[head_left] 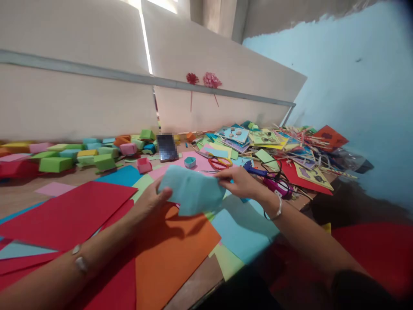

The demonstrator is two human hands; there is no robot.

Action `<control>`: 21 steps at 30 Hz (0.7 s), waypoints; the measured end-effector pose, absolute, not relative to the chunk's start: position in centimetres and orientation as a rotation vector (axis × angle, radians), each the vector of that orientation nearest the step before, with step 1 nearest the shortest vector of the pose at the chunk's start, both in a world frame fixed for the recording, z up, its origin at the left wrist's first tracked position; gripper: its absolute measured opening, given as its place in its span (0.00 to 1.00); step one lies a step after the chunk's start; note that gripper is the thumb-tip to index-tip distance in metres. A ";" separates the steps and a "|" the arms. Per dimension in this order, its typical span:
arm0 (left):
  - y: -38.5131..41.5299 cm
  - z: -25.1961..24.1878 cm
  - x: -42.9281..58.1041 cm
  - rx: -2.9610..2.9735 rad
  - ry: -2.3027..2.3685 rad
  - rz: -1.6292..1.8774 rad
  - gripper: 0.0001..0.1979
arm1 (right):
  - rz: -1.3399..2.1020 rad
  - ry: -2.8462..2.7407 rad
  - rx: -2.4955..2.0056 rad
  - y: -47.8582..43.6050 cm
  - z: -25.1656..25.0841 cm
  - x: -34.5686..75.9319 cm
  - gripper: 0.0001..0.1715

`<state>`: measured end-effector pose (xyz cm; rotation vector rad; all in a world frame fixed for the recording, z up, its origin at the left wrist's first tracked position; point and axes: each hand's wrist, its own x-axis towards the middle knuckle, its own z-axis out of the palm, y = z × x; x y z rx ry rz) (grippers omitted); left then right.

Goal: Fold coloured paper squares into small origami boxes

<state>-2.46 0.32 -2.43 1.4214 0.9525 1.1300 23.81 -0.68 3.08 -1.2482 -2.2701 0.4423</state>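
A creased light blue sheet of paper hangs between my two hands, over the table. My left hand is closed on its left edge, the thumb on the near face. At its upper right corner my right hand pinches it between thumb and fingers. Beneath the sheet lies orange paper, with light blue paper to its right. Just beyond the held sheet are scissors with red and yellow handles and a small light blue folded paper cup.
Red sheets cover the left of the table. Several coloured paper boxes line the back left, beside a phone. A blue glue gun with a dark cable lies right of my hand. Cards and sticks are heaped at the back right.
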 end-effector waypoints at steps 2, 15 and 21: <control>0.1 -1.9 -2.5 1.406 0.871 1.074 0.45 | 0.282 -2.289 -1.294 0.6 4.5 23.1 0.14; -0.5 -0.2 -2.1 1.343 1.478 1.119 0.23 | 0.562 -1.996 -1.219 2.2 3.8 20.5 0.36; 0.4 -0.9 -2.1 1.208 1.247 1.193 0.28 | 1.352 -1.551 -1.203 3.5 1.0 21.6 0.46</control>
